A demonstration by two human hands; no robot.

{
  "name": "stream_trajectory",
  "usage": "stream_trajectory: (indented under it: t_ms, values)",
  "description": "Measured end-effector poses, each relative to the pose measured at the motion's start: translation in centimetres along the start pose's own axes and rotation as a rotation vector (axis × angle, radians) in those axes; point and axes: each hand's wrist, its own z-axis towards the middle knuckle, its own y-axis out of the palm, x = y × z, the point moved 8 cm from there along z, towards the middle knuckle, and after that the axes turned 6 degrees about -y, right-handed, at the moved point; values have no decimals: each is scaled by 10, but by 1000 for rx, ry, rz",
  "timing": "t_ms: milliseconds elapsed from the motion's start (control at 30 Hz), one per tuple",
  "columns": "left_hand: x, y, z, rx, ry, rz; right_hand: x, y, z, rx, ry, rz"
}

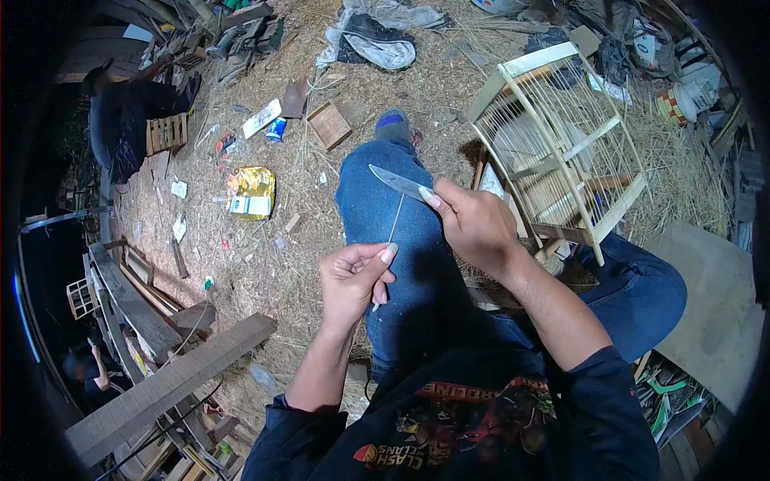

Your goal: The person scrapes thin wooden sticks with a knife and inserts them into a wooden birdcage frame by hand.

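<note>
My left fingers (pixel 385 260) were closed on a thin stick (pixel 396 221), thumb and forefinger pinching it partway along, with its lower end poking out beneath my hand. The stick slanted, its far end leaning a little to the right and reaching the edge of the knife (pixel 399 182); whether the two touched I could not tell. My right fingers (pixel 443 197) were clenched round the knife's handle, which they mostly hid, the thumb pressed near the base of the blade, and the blade pointed left, away from my palm. Both the stick and the knife were over my outstretched leg (pixel 385 176) in blue jeans, whose shoe (pixel 391 124) rested on the straw-strewn ground (pixel 309 172). My other leg (pixel 642 293) was bent out to the right.

Just beside my right hand, a barred wooden cage (pixel 564 152) stood tilted. Past my left hand, a shiny yellow packet (pixel 252 192) lay on the ground, and farther off were a blue can (pixel 277 129), a pale flat piece (pixel 261 118) and a small open wooden box (pixel 329 126). A thick plank (pixel 172 389) ran slantwise at the lower left. Well apart from me, one person (pixel 132 120) in dark clothes sat at the upper left, and another person (pixel 96 373) at the lower left had a hand raised.
</note>
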Motion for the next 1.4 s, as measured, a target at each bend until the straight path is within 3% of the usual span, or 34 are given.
stream_trajectory:
  t_ms: [167,400,867,1400]
  values:
    - [1,-3,-2,17,-18,4,-5,5,-6,30,-97,29]
    - [2,-2,-2,16,-28,6,-2,7,-3,15,-37,-2]
    - [-2,-2,1,-26,-30,-19,-30,13,-26,16,-231,-92]
    - [-1,1,2,-25,-21,-24,-28,17,-32,67,-266,-133]
